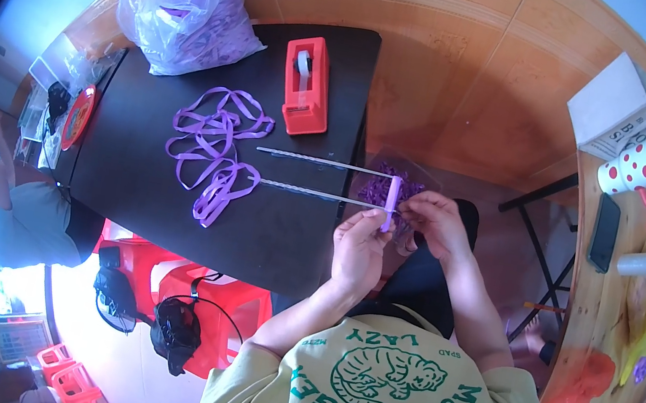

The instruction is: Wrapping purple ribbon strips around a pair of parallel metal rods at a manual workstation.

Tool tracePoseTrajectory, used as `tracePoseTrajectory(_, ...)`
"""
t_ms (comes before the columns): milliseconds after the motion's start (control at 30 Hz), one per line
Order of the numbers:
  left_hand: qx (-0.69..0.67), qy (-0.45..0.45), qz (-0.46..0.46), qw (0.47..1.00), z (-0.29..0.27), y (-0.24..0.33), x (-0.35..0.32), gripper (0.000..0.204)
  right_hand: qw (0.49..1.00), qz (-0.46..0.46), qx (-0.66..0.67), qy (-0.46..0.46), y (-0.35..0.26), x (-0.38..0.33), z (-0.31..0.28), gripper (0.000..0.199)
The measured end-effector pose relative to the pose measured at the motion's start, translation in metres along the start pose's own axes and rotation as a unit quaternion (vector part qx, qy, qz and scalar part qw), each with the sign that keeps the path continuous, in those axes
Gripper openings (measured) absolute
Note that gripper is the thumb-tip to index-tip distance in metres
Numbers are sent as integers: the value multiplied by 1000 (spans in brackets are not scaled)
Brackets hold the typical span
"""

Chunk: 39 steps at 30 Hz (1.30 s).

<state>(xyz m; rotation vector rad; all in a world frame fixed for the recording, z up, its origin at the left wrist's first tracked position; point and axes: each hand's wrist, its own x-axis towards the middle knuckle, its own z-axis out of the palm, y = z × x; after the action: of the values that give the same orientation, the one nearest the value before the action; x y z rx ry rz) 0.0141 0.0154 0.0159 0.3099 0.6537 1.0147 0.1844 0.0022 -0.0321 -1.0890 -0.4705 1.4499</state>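
Note:
Two thin metal rods (303, 190) lie parallel across the right edge of the black table, their ends reaching out over it. A purple ribbon (393, 194) spans the two rods near those ends. My left hand (359, 250) is closed, thumb and finger pinching the ribbon's lower part by the nearer rod. Just right of the ribbon, my right hand (436, 223) is closed in a pinch; what its fingertips hold is too small to make out. A loose tangle of purple ribbon (218, 141) lies on the table to the left, one loop reaching the nearer rod's end.
A red tape dispenser (306, 88) and a stuffed plastic bag (187, 17) stand on the black table (283, 237). Below my hands is a container of purple pieces (382, 179). Red stools (235, 315) stand left; a wooden table (594, 315) with a dotted mug (641, 165) stands right.

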Motion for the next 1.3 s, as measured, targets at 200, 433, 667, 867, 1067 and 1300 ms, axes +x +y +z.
tracePoseTrajectory(200, -5, 12, -31, 999, 2, 3, -3, 13, 953, -232, -192, -41, -66, 19, 75, 10)
tracePoseTrajectory(433, 9, 11, -40, 999, 5, 6, -3, 15, 796, -378, -473, 11, -87, 96, 165, 20)
tracePoseTrajectory(667, 0, -1, -50, 999, 5, 7, -6, 22, 932, -160, -323, 44, -68, 115, 200, 14)
tracePoseTrajectory(867, -11, 1, -22, 1000, 2, 1, -3, 25, 985, -128, -113, 21, -76, 99, 217, 4)
tracePoseTrajectory(1067, -5, -22, -18, 1000, -5, -1, -4, 27, 982, -132, -134, 21, -52, 60, 215, 5)
tracePoseTrajectory(1300, -28, -28, -28, 999, -16, -7, 0, 29, 948, -225, -218, 50, -27, 60, 203, 7)
